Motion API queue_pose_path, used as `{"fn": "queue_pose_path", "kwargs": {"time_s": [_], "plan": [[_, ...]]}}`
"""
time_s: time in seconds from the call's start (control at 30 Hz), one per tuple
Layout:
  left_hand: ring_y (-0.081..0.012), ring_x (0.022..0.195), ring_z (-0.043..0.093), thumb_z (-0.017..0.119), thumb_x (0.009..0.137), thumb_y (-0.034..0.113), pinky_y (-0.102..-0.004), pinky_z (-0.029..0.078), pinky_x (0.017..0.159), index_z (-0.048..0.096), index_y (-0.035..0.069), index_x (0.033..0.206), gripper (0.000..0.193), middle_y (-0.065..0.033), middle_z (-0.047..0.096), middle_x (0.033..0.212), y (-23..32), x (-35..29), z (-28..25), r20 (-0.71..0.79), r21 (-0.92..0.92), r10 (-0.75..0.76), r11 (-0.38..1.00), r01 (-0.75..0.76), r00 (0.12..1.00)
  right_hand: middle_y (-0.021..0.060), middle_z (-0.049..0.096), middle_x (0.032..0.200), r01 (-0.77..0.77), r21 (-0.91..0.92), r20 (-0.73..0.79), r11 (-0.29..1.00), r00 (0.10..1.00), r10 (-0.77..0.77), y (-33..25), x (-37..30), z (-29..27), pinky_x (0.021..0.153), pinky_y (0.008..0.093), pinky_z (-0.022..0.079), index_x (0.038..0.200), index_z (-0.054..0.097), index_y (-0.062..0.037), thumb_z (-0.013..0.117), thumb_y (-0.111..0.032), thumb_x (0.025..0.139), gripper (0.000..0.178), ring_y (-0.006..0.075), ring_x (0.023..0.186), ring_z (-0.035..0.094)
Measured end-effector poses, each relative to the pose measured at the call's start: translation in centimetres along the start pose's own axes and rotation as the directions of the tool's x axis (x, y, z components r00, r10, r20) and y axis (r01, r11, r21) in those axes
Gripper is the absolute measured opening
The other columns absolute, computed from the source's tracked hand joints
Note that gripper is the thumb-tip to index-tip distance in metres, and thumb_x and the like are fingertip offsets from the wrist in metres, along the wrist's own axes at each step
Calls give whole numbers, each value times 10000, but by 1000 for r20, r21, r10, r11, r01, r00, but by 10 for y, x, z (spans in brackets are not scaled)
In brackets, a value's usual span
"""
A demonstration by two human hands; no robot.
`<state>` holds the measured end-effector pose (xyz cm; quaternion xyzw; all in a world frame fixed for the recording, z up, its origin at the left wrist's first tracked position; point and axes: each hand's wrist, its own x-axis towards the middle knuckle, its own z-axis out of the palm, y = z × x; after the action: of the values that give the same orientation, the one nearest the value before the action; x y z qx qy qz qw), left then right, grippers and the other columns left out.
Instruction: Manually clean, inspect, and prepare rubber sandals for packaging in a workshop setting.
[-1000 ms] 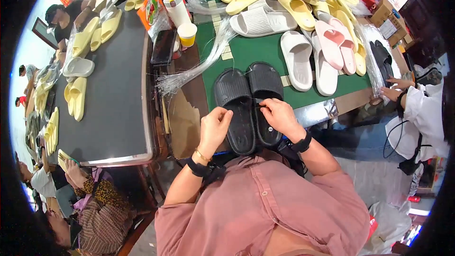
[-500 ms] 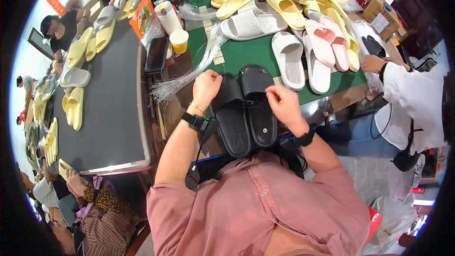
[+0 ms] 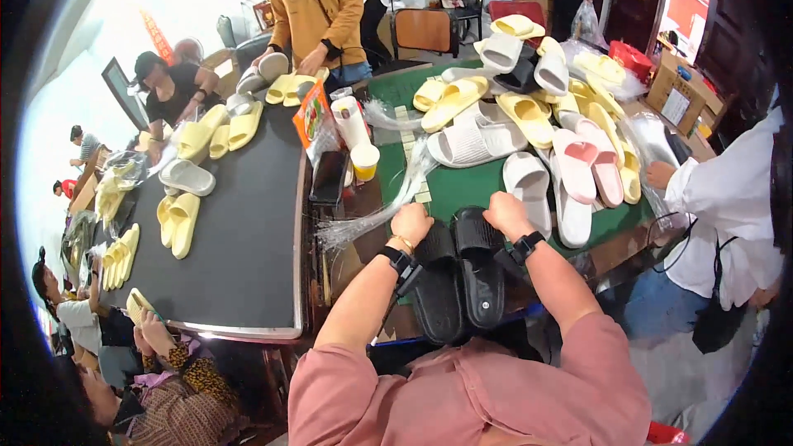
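Left hand (image 3: pixel 410 225): curled closed, just beside the strap of the left-hand black slipper; cannot tell whether pinching anything.
Right hand (image 3: pixel 505 211): curled closed likewise, beside the toe of the other; any hold hidden.
Black slippers (image 3: pixel 438 307): two, side by side between the forearms, heels at the near edge of the green worktop (image 3: pixel 456 190), toes toward its far edge.
Strap work: probably best with soles level and toes flush; draw evenly from both sides, keep knuckles low, avoid bending the straps.
Clear strands (image 3: pixel 420 167): two bundles, uncountable singly, the nearer trailing over the left edge.
Dark phone (image 3: pixel 329 177): one, along the left edge.
Paper cup (image 3: pixel 364 168): one, just beyond.
White slippers (image 3: pixel 526 172): two, right of centre, one partly behind the right hand.
Pink slippers (image 3: pixel 574 173): two, overlapping, toward the right edge.
Yellow slippers (image 3: pixel 529 118): several, heaped toward the far right corner, too overlapped to count.
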<state>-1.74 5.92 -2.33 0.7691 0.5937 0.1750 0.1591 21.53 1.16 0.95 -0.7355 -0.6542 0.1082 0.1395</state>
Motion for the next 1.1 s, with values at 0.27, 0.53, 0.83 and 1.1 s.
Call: {"fn": "queue_pose_path", "kwargs": {"time_s": [0.27, 0.53, 0.83, 1.1], "plan": [[-321, 805, 676, 684, 735, 155, -420, 548, 737, 737, 99, 814, 111, -138, 700, 855, -3, -3, -1, -112, -129, 42, 990, -57, 993, 249, 671, 849, -15, -44, -45, 999, 999, 13, -3, 6, 0, 722, 472, 537, 799, 691, 24, 632, -121, 715, 178, 411, 816, 659], [-337, 795, 670, 640, 773, 161, -412, 534, 716, 721, 52, 841, 151, -158, 697, 854, 3, -16, -7, -110, -302, 38, 951, -70, 993, 258, 667, 863, -70, -57, -63, 996, 996, 66, 1, 1, 4, 723, 476, 534, 795, 690, 23, 622, -105, 720, 163, 416, 829, 655], [-146, 695, 624, 629, 840, 120, -281, 497, 662, 667, -12, 919, 158, -84, 672, 770, 13, -25, 0, -134, -655, 70, 742, -141, 989, 138, 661, 706, 60, 634, -89, 771, 996, -5, -35, 0, -5, 590, 356, 516, 793, 600, 10, 620, -145, 810, 157, 240, 626, 661], [-96, 715, 611, 628, 892, 140, -251, 490, 661, 666, -20, 972, 183, -50, 673, 776, 25, -32, -8, -98, -707, 31, 701, -92, 995, 65, 664, 782, 99, 868, -78, 487, 995, -64, -40, -4, 28, 579, 256, 500, 971, 623, 29, 593, -82, 858, 161, 109, 621, 619]]}}
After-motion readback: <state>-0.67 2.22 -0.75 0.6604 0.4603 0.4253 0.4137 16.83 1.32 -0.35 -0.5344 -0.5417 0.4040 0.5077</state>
